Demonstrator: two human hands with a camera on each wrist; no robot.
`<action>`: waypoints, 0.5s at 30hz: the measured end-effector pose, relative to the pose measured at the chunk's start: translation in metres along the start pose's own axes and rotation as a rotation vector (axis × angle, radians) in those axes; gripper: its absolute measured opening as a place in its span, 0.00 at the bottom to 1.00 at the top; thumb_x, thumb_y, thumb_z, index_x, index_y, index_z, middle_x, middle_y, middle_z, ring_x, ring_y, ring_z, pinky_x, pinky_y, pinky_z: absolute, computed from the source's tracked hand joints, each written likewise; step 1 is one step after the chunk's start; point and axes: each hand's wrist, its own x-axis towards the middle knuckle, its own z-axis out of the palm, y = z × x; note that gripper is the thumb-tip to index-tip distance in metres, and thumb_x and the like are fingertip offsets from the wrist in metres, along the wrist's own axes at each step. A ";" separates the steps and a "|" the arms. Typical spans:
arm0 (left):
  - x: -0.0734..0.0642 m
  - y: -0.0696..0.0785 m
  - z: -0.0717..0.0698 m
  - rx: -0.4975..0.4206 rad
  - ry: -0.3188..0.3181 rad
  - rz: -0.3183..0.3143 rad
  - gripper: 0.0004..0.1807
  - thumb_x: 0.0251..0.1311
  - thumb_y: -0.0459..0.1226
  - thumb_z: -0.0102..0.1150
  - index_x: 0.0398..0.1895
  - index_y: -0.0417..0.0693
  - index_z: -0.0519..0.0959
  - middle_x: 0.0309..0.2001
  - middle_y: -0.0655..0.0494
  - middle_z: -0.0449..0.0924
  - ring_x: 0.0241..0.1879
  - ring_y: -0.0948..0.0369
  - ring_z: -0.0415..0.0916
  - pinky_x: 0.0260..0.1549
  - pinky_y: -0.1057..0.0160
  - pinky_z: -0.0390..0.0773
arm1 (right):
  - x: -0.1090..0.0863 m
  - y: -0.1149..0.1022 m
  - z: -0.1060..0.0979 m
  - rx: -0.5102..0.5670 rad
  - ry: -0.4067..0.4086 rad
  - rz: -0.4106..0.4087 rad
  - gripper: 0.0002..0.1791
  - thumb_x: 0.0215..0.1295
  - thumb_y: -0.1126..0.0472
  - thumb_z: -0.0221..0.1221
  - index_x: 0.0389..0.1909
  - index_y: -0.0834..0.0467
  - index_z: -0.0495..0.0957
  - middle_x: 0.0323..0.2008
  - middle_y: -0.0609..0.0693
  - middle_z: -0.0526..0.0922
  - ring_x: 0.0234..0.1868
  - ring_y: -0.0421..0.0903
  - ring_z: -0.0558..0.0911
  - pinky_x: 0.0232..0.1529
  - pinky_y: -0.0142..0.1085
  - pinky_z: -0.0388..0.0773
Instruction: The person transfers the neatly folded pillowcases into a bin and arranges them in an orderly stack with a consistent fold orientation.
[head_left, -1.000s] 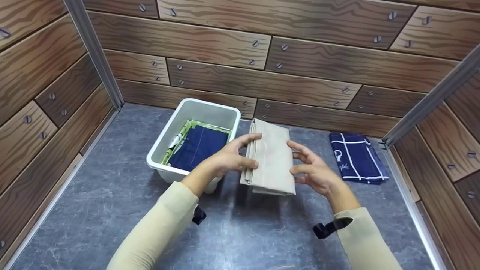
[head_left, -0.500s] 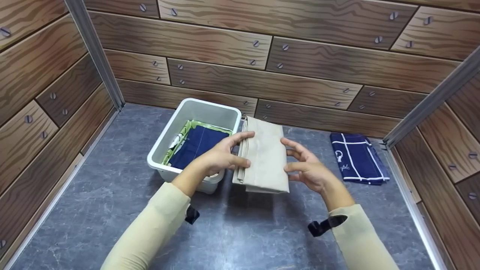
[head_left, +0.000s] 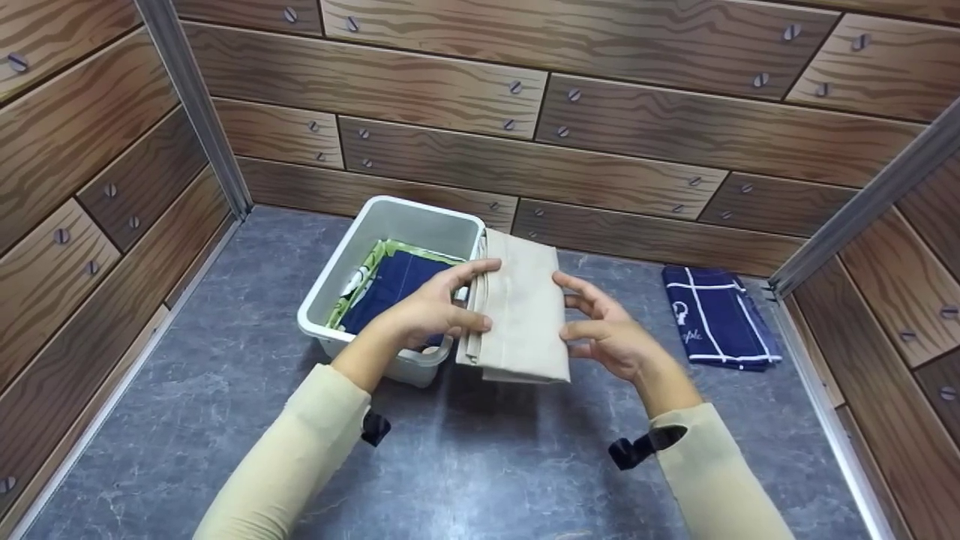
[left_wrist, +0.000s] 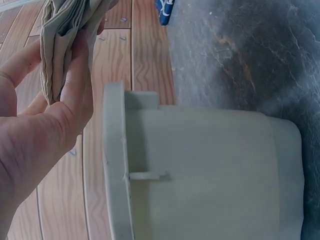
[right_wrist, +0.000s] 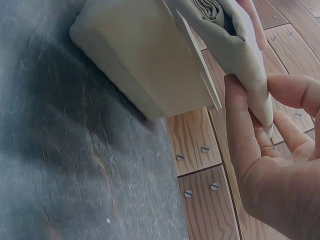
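Note:
Between my two hands is a folded beige cloth [head_left: 523, 307], raised off the surface beside the bin. My left hand [head_left: 431, 307] pinches its layered left edge, thumb and fingers on either side, as the left wrist view shows. On the opposite edge my right hand [head_left: 607, 330] pinches the cloth's folded side; the right wrist view shows rolled inner layers at its end. Just left of the cloth stands a light grey plastic bin [head_left: 315, 319]. Inside it lie a folded navy cloth [head_left: 401, 281] and a green patterned cloth [head_left: 390, 246], partly hidden by my left hand.
A folded navy cloth with white lines [head_left: 716, 319] lies at the right, near the side wall. Wood-plank-patterned walls [head_left: 450, 150] enclose the grey marbled surface [head_left: 487, 465] at the back and both sides.
Both hands have moved a little left with the beige cloth, bringing it up to the bin's right rim. The bin and the navy cloth at the right stay in place.

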 end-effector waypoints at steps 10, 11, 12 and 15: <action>-0.006 0.006 -0.012 0.004 0.010 -0.020 0.48 0.52 0.20 0.67 0.74 0.63 0.64 0.66 0.44 0.59 0.51 0.48 0.75 0.41 0.50 0.85 | 0.008 -0.003 0.012 0.009 -0.011 -0.008 0.50 0.55 0.80 0.58 0.77 0.49 0.55 0.64 0.56 0.64 0.49 0.50 0.79 0.48 0.50 0.83; -0.007 0.006 -0.014 -0.001 0.010 -0.019 0.48 0.52 0.20 0.67 0.74 0.62 0.64 0.66 0.44 0.59 0.52 0.48 0.75 0.41 0.49 0.85 | 0.009 -0.003 0.013 0.007 -0.013 -0.011 0.50 0.54 0.80 0.57 0.77 0.49 0.55 0.63 0.56 0.64 0.48 0.50 0.79 0.47 0.49 0.83; -0.007 0.006 -0.015 -0.005 0.008 -0.019 0.48 0.51 0.20 0.66 0.74 0.62 0.63 0.66 0.43 0.59 0.52 0.48 0.75 0.42 0.49 0.85 | 0.010 -0.003 0.014 0.004 -0.015 -0.012 0.50 0.54 0.80 0.57 0.77 0.49 0.55 0.63 0.56 0.65 0.48 0.50 0.79 0.47 0.49 0.83; -0.009 0.006 -0.018 -0.018 0.010 -0.019 0.49 0.51 0.19 0.66 0.75 0.61 0.63 0.66 0.43 0.59 0.52 0.47 0.76 0.43 0.47 0.85 | 0.013 -0.004 0.017 0.004 -0.018 -0.012 0.50 0.54 0.80 0.57 0.77 0.49 0.55 0.62 0.56 0.65 0.47 0.50 0.80 0.47 0.48 0.83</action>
